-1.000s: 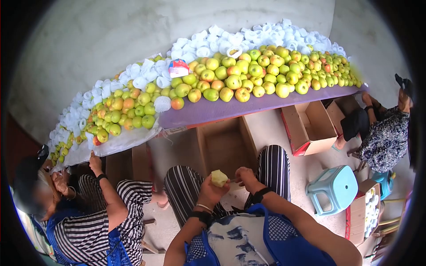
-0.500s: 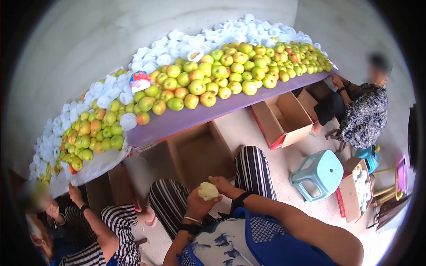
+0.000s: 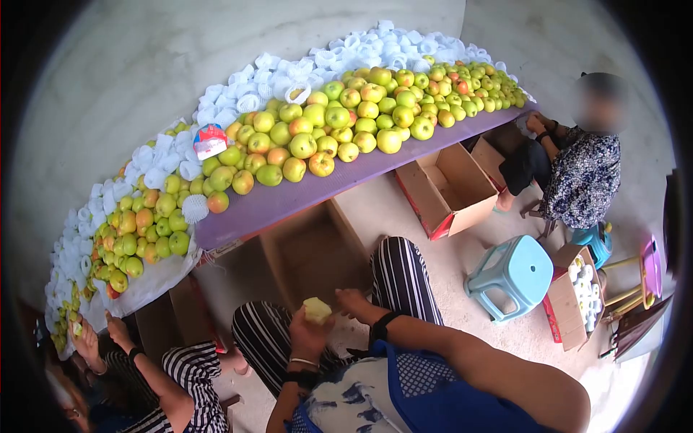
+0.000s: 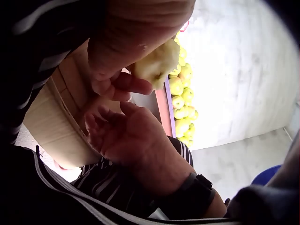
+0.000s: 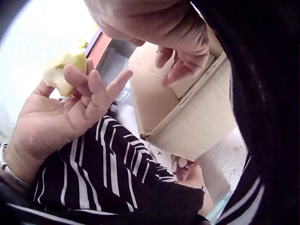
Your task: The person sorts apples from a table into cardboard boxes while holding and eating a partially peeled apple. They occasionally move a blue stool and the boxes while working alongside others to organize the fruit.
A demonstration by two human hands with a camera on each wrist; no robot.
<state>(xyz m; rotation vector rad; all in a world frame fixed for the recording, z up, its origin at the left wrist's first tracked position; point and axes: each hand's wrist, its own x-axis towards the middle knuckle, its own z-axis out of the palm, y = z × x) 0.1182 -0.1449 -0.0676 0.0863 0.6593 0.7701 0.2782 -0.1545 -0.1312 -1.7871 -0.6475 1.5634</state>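
My left hand (image 3: 309, 335) holds a pale apple (image 3: 316, 310) above my striped lap, its yellow flesh laid bare over most of the side that shows. In the right wrist view the fingers of that hand wrap the apple (image 5: 65, 70) loosely, some of them stretched out. Just to the right in the head view is my right hand (image 3: 355, 304), apart from the apple. Its fingers curl loosely with nothing between them, palm upward in the left wrist view. Below both hands stands an open cardboard box (image 3: 317, 252).
Ahead, a purple-covered table (image 3: 289, 198) bears many green and reddish apples (image 3: 303, 146) and white foam nets (image 3: 253, 79). A blue stool (image 3: 520, 270) and a box of wrapped fruit (image 3: 567, 310) stand right. One person (image 3: 581, 173) sits far right, another (image 3: 159, 382) close left.
The head view has turned right, so the table and boxes shift left. My hands stay over my lap with the apple in the left one. The person at left has raised a hand.
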